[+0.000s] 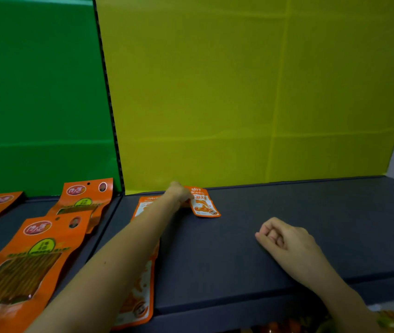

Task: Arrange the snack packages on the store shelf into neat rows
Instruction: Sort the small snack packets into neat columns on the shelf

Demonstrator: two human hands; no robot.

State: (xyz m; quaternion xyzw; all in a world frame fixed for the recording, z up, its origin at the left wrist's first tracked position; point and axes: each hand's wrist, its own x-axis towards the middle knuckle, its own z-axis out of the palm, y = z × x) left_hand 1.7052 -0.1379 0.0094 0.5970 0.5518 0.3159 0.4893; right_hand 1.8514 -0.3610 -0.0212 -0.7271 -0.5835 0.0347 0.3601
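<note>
— Where is the left hand (179,193)?
— Stretched to the back of the dark shelf (287,200), right below the yellow panel (239,92). Its fingers are curled onto the upper left edge of a small packet (204,204).
— And the packet itself?
— At 3 o'clock from that hand, lying flat on the shelf, orange and white, tilted a little.
— The right hand (287,243)?
— At 5 o'clock from the packet, well apart from it. It rests on the shelf with the fingers curled in and nothing in them.
— Any other packets?
— A second small packet (143,205) shows at 7 o'clock from the left hand, partly under the forearm. A third small packet (138,296) lies near the shelf's front edge, also partly under the arm.
— And further left?
— Three large packets (23,265), orange with clear windows, lie on the neighbouring section below the green panel (35,92).
</note>
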